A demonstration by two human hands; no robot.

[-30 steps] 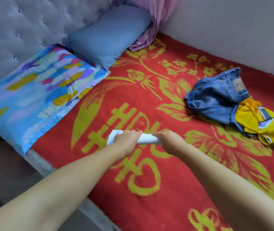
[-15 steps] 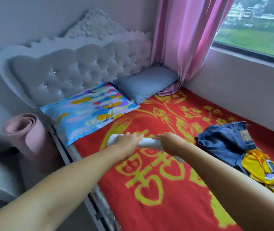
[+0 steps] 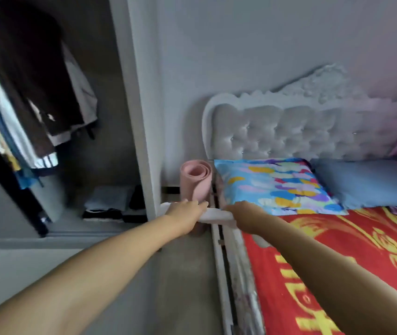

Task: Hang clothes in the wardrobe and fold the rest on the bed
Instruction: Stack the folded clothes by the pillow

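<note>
A small folded white garment (image 3: 214, 215) is stretched between my two hands, held in the air over the floor gap beside the bed. My left hand (image 3: 185, 211) grips its left end and my right hand (image 3: 243, 213) grips its right end. The open wardrobe (image 3: 129, 112) stands at the left, with several hanging clothes (image 3: 23, 97) inside and folded piles (image 3: 110, 201) on its floor. The bed (image 3: 337, 257) with its red and yellow cover lies at the right.
A rolled pink mat (image 3: 196, 182) stands upright between wardrobe and bed, just beyond my hands. A colourful pillow (image 3: 277, 187) and a blue-grey pillow (image 3: 371, 182) lie against the tufted white headboard (image 3: 301, 131). Grey floor (image 3: 180, 274) runs along the bed frame.
My view has swung left from the bed toward the wardrobe. Both hands carried the white garment off the red cover to the bed's left side. The jeans and yellow clothes have left the view.
</note>
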